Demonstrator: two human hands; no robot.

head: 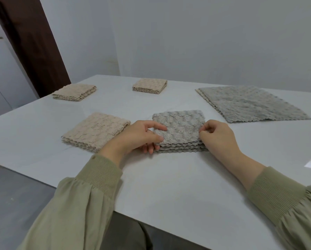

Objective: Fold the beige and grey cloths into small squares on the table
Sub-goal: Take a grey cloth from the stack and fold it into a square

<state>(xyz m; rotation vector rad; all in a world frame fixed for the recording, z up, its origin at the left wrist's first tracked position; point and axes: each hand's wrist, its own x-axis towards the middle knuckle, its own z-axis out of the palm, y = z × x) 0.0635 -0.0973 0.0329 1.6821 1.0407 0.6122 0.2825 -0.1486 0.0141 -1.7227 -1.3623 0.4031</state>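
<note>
Folding: you are squaring the grey cloth [178,129] on the table [169,177], close in front of you; I read this as lining up its layers.
Left hand [140,136]: it is pinching the cloth's left edge, thumb and forefinger on top, the other fingers tucking beneath to steady the stack.
Right hand [217,136]: its curled fingers are gripping the right edge, seemingly in a pinch, since the knuckles are hiding the fingertips.
Beige cloth [95,131]: it is lying folded just beside your left hand.
Far squares [74,92] [149,84]: they are waiting folded, well apart.
Flat pile [250,103]: it is lying unfolded at right; its count is hard to tell.
</note>
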